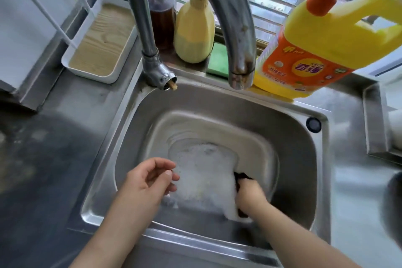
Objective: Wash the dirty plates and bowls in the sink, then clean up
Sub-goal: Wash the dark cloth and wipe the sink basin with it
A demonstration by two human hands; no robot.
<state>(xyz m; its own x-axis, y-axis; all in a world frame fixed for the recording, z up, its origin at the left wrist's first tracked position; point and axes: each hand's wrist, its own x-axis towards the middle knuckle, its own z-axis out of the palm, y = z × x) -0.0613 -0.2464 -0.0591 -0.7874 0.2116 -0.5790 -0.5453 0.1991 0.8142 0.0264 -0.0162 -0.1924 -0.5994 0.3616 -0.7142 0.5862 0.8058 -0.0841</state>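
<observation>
One foamy dish (204,178) lies low in the sink (289,137), frame centre. The left hand (150,178) hovers at its left edge with fingers loosely curled, holding nothing; the right hand (250,193) grips one dark sponge (241,177) against its right side. Three bottles (322,50) stand along the top.

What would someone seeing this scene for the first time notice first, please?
The big yellow detergent jug on the ledge behind the sink stands out at upper right. Next, the patch of white foam in the basin, with the right hand gripping a dark scrubber at its edge and the left hand beside it.
</observation>
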